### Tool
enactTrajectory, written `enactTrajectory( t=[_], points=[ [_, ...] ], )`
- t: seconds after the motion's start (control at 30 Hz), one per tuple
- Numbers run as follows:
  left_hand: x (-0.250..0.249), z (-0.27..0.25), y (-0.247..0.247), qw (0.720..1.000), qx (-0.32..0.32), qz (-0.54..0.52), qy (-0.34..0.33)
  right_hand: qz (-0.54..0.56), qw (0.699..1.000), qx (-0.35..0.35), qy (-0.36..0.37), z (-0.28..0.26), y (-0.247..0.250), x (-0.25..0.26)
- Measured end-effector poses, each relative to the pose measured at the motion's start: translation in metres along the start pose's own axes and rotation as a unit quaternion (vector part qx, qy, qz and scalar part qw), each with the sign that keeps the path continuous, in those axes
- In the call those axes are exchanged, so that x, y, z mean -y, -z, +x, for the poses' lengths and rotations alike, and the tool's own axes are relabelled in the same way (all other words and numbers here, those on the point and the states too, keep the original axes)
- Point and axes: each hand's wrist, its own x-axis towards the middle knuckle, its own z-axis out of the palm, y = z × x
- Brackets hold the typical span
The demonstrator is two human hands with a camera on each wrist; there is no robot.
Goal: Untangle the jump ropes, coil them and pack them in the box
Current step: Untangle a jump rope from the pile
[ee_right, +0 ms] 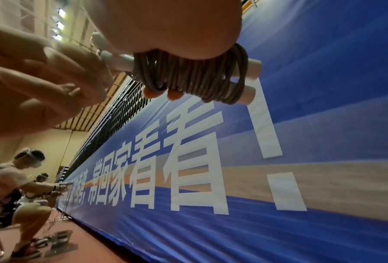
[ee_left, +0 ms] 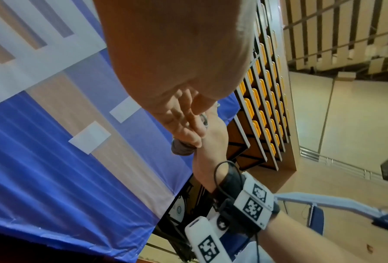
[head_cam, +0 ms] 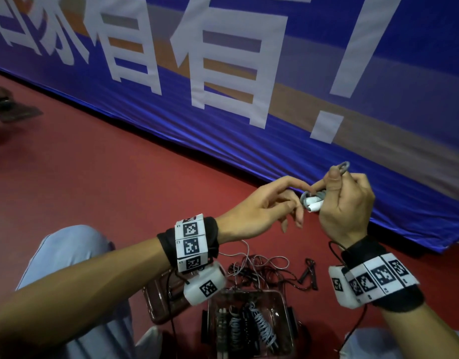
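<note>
- Down at the bottom of the head view, closest of all, sits the clear box (head_cam: 282,301) on the red floor (head_cam: 106,177), with several coiled ropes (head_cam: 249,330) already lying side by side inside it.
- Just beyond the box lies a loose tangle of thin cords (head_cam: 262,268) with dark handles (head_cam: 308,274) among them, so by my reading there is more untangling to come.
- Up above, the right hand (head_cam: 345,203) is closed tight around a grey rope bundle (ee_right: 188,74): fingers curled under, thumb up top, pinning a last small loop (head_cam: 342,167) of grey cord.
- From the right wrist view, the grey cord is wound many times around two white handles (ee_right: 251,78), which lie side by side and stick out at both ends of the grip.
- Meanwhile the left hand (head_cam: 262,206) holds nothing; its fingers are loosely extended, the tips just touching the white handle ends (head_cam: 312,203) that poke out toward it.
- Here's the key relation: the bundle's long axis runs across, left to right, while the box sits below and nearer the body, with the packed ropes lying front to back.
- So my call: tuck that loop, then the right hand, which has the hold, turns the bundle and lowers it in.
- Behind it all hangs a blue banner (head_cam: 275,125).
</note>
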Motion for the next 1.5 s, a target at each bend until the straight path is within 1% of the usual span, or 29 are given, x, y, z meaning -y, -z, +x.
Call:
enactTrajectory(
  t=[0.07, 0.13, 0.17, 0.23, 0.3, 0.43, 0.5, 0.63, 0.7, 0.8, 0.83, 0.9, 0.97, 1.0, 1.1, 1.17, 1.27, 1.37, 1.4, 1.5],
  points=[
    [-0.001, 0.001, 0.001, 0.999, -0.003, 0.021, -0.024, 0.046, 0.998, 0.028, -0.043, -0.002, 0.000, 0.002],
    [-0.003, 0.002, 0.002, 0.998, -0.021, 0.035, -0.040, 0.121, 0.987, 0.055, -0.092, -0.003, -0.002, 0.007],
    [-0.003, 0.002, 0.003, 0.997, -0.030, 0.046, -0.050, 0.168, 0.976, 0.060, -0.123, -0.004, -0.003, 0.010],
    [-0.004, 0.002, 0.002, 0.994, -0.036, 0.072, -0.073, 0.249, 0.951, 0.043, -0.177, -0.004, -0.003, 0.016],
    [-0.004, 0.002, 0.001, 0.990, -0.036, 0.098, -0.094, 0.301, 0.933, 0.028, -0.196, -0.003, 0.000, 0.022],
    [-0.001, 0.002, -0.001, 0.979, -0.059, 0.148, -0.124, 0.358, 0.906, 0.046, -0.221, 0.000, -0.002, 0.021],
    [0.001, 0.003, 0.000, 0.973, -0.082, 0.168, -0.137, 0.372, 0.898, 0.062, -0.226, 0.000, -0.003, 0.021],
    [0.000, 0.003, 0.003, 0.957, -0.115, 0.206, -0.167, 0.365, 0.898, 0.064, -0.237, -0.003, -0.003, 0.023],
    [0.002, 0.002, -0.001, 0.945, -0.148, 0.227, -0.184, 0.367, 0.896, 0.059, -0.245, -0.002, -0.004, 0.028],
    [0.004, 0.001, -0.007, 0.932, -0.204, 0.227, -0.196, 0.377, 0.886, 0.055, -0.265, 0.000, -0.007, 0.036],
    [0.004, 0.002, -0.006, 0.928, -0.211, 0.231, -0.202, 0.382, 0.882, 0.055, -0.269, 0.001, -0.007, 0.038],
    [0.004, 0.004, -0.004, 0.913, -0.208, 0.272, -0.221, 0.377, 0.887, 0.063, -0.259, 0.002, -0.005, 0.037],
    [0.005, 0.004, -0.002, 0.899, -0.199, 0.307, -0.240, 0.371, 0.888, 0.088, -0.258, 0.004, -0.003, 0.035],
    [0.005, 0.004, -0.002, 0.897, -0.199, 0.310, -0.243, 0.375, 0.881, 0.107, -0.268, 0.005, -0.003, 0.034],
    [0.007, 0.003, -0.003, 0.895, -0.195, 0.313, -0.252, 0.390, 0.848, 0.170, -0.315, 0.007, -0.003, 0.036],
    [0.010, 0.003, -0.004, 0.896, -0.185, 0.317, -0.252, 0.384, 0.838, 0.198, -0.333, 0.006, -0.003, 0.036],
    [0.012, 0.004, -0.006, 0.900, -0.175, 0.313, -0.247, 0.369, 0.840, 0.207, -0.338, 0.006, -0.002, 0.037],
    [0.011, 0.007, -0.004, 0.905, -0.183, 0.302, -0.236, 0.372, 0.834, 0.211, -0.349, 0.006, 0.001, 0.036],
    [0.011, 0.009, -0.003, 0.906, -0.190, 0.300, -0.230, 0.368, 0.837, 0.217, -0.343, 0.006, 0.001, 0.036],
    [0.011, 0.013, 0.001, 0.908, -0.204, 0.297, -0.212, 0.367, 0.851, 0.240, -0.291, 0.006, 0.001, 0.033]
  ],
)
